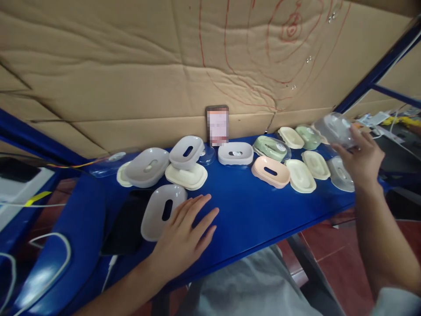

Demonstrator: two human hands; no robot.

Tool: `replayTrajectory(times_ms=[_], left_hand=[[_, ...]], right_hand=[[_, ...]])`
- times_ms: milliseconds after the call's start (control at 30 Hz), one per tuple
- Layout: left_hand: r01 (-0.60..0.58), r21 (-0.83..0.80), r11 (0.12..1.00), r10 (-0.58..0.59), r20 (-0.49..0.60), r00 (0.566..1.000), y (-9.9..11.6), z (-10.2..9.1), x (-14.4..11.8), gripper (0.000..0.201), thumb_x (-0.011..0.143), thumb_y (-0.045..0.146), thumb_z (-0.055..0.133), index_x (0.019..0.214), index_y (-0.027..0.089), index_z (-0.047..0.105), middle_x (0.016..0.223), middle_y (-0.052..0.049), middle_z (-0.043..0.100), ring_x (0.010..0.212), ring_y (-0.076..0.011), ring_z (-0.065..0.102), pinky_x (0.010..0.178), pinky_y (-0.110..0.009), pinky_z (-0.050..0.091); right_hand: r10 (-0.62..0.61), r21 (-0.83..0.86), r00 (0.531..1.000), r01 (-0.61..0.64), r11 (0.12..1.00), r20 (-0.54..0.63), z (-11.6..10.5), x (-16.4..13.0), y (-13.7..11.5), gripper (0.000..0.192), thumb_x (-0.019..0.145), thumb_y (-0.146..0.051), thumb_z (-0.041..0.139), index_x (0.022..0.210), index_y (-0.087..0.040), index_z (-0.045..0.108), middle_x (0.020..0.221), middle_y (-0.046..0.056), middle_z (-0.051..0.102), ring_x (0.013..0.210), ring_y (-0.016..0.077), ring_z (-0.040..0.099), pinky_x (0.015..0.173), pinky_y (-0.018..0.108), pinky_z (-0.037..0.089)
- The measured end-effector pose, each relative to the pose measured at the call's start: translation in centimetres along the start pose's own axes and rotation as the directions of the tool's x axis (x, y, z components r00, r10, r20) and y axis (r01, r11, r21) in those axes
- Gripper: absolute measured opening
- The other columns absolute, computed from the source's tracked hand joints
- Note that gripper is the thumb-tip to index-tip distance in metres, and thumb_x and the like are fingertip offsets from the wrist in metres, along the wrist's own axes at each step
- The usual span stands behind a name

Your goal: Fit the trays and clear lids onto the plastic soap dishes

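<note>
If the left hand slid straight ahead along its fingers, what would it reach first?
Probably bare blue tabletop first: the left hand, flat beside the translucent grey oval soap-dish part, points up and right toward the peach oval slotted soap-dish piece; depth is uncertain.

I see a deep blue table [250, 210] under pale grey soap-dish shells; the one nearest my left hand [184, 239] is a translucent grey shell [161, 213]. At one o'clock sit a peach tray [270, 171], a sage green tray [269, 147] and cream trays [300, 175]. The brown cardboard wall [131, 79] at twelve bears red scribbled rings [291, 26].
</note>
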State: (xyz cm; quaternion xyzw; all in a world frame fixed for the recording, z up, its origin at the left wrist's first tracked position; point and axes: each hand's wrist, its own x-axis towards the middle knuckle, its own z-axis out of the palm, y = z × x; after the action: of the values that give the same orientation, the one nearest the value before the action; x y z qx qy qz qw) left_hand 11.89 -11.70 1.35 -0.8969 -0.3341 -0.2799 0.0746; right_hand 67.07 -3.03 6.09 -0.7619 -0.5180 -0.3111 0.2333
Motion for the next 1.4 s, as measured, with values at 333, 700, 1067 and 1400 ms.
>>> replayTrajectory(times_ms=[333, 700, 1067, 1400], left_hand=[[0.092, 0.205, 0.975, -0.105, 0.057, 0.993, -0.8, 0.4, 0.1, 0.025, 0.106, 0.024, 0.058, 0.124, 0.017, 0.073, 0.138, -0.018, 0.070, 0.119, -0.0361, 0.072, 0.098, -0.055, 0.061], [0.025, 0.076, 0.997, -0.038, 0.165, 0.986, -0.3, 0.5, -0.6, 0.033, 0.107, 0.018, 0.054, 0.137, 0.018, 0.068, 0.149, -0.017, 0.062, 0.129, -0.0337, 0.068, 0.099, -0.047, 0.063], [-0.043, 0.034, 0.999, 0.036, 0.185, 0.982, 0.0, -0.3, -0.3, 0.026, 0.103, 0.029, 0.064, 0.124, 0.017, 0.072, 0.114, -0.011, 0.076, 0.104, -0.0284, 0.072, 0.097, -0.044, 0.053], [-0.074, -0.132, 0.989, 0.103, 0.227, 0.968, -0.6, 0.0, -0.1, 0.034, 0.105, 0.017, 0.052, 0.135, 0.024, 0.067, 0.139, -0.007, 0.072, 0.136, -0.0237, 0.063, 0.128, -0.047, 0.034]], right_hand=[[0.124, 0.047, 0.946, -0.145, 0.988, 0.300, 7.5, 5.6, -2.7, 0.067, 0.102, -0.047, 0.061, 0.149, 0.001, 0.061, 0.142, 0.038, 0.061, 0.119, 0.0266, 0.068, 0.091, 0.042, 0.044], [-0.417, 0.442, 0.875, 0.282, 0.852, 0.245, 0.2, -3.7, -10.1, 0.045, 0.112, -0.048, 0.048, 0.118, -0.015, 0.078, 0.119, 0.016, 0.079, 0.111, 0.0250, 0.073, 0.099, 0.036, 0.053], [-0.728, 0.693, 0.661, 0.438, 0.572, 0.183, -5.2, -13.8, -14.5, 0.045, 0.109, -0.028, 0.056, 0.154, -0.033, 0.060, 0.138, 0.007, 0.075, 0.125, 0.0274, 0.071, 0.103, 0.048, 0.058], [-0.752, 0.723, 0.645, 0.456, 0.519, 0.132, -5.8, -14.4, -16.8, 0.059, 0.110, -0.017, 0.051, 0.167, -0.033, 0.042, 0.153, 0.008, 0.066, 0.141, 0.0280, 0.062, 0.120, 0.058, 0.047]])
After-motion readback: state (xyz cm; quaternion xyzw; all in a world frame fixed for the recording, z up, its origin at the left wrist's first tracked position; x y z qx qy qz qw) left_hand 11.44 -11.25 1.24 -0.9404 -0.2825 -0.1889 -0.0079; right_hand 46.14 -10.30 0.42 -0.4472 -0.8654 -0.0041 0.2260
